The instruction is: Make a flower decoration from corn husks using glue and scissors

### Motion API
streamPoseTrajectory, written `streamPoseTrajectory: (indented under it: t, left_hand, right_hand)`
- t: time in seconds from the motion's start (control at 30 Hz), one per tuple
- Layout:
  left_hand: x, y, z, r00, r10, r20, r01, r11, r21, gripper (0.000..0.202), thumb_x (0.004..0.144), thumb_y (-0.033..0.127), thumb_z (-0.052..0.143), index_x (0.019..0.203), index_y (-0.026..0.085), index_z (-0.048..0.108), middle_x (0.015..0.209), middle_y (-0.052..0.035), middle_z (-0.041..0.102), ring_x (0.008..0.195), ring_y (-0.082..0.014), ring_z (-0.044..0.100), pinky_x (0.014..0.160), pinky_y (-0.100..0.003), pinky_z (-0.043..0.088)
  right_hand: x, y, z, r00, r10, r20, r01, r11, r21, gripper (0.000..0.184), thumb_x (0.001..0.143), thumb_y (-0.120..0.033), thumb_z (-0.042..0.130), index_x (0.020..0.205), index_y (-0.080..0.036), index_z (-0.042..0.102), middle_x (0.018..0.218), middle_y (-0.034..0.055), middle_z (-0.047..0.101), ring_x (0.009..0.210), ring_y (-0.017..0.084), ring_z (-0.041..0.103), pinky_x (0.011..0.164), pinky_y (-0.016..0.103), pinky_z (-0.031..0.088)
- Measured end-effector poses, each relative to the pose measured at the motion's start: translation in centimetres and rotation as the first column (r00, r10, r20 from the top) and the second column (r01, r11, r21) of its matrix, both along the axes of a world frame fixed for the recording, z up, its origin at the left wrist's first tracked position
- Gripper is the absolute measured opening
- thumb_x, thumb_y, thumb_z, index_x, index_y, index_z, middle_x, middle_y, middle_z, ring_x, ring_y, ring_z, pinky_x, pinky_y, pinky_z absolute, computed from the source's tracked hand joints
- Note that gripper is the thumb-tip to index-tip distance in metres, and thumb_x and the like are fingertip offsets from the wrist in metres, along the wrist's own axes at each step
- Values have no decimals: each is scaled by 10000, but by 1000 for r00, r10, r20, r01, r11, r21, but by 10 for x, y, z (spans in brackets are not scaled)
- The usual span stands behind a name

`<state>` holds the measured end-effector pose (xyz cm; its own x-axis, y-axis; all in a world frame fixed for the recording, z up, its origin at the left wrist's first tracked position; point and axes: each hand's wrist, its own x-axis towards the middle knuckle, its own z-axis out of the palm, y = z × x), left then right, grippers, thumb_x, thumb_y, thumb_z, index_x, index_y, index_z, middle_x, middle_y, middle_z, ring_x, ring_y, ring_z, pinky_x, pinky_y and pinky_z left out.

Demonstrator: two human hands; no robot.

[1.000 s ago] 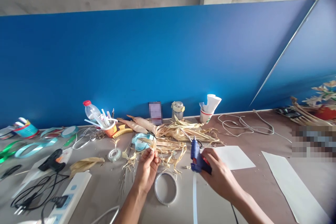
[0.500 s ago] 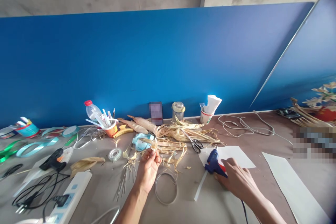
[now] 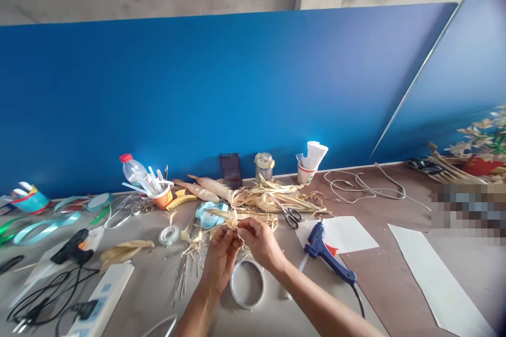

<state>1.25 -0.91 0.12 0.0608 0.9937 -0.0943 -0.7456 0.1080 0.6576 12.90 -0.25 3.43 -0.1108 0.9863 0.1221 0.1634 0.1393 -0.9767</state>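
In the middle of the table, my left hand (image 3: 222, 259) pinches a small corn husk flower (image 3: 233, 218) upright by its base. My right hand (image 3: 261, 243) meets it there, its fingers closed on the lower part of the same husk piece; the exact grip is partly hidden. Just below both hands lies a wire ring (image 3: 247, 285). A blue glue gun (image 3: 327, 253) rests to the right, with its tip over a white paper sheet (image 3: 356, 234). Behind the hands spreads a pile of dried corn husks (image 3: 284, 201), with black-handled scissors (image 3: 293, 218) on its right side.
Left of the hands are a tape roll (image 3: 169, 235), thin wires (image 3: 182, 279), a power strip (image 3: 105, 295) and a black glue gun (image 3: 71, 246). Cups of glue sticks (image 3: 162, 198), a bottle (image 3: 132, 168) and a jar (image 3: 264, 167) stand along the blue partition (image 3: 221, 89).
My right hand has let go of the blue glue gun, which now lies on the table, and has moved left to the husk flower. My left hand keeps its hold.
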Motion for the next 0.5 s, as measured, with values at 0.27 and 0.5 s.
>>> streamPoseTrajectory:
  t: [0.27, 0.5]
  left_hand:
    - [1, -2, 7, 998, 30, -54, -30, 1000, -8, 136, 661, 201, 734, 692, 152, 611, 636, 31, 589, 550, -41, 505, 561, -142, 428]
    - [2, -4, 10, 988, 62, -142, -65, 998, -17, 169, 632, 233, 751, 704, 157, 618, 656, 22, 597, 582, -59, 527, 585, -155, 435]
  right_hand:
    - [-12, -2, -6, 987, -32, -158, 29, 999, -23, 48, 730, -190, 526, 725, -162, 566, 608, -10, 603, 555, 127, 566, 553, 234, 456]
    - [-13, -3, -9, 984, -66, -168, 68, 998, 7, 42, 728, -204, 530, 702, -174, 544, 618, -11, 583, 566, 126, 540, 547, 231, 447]
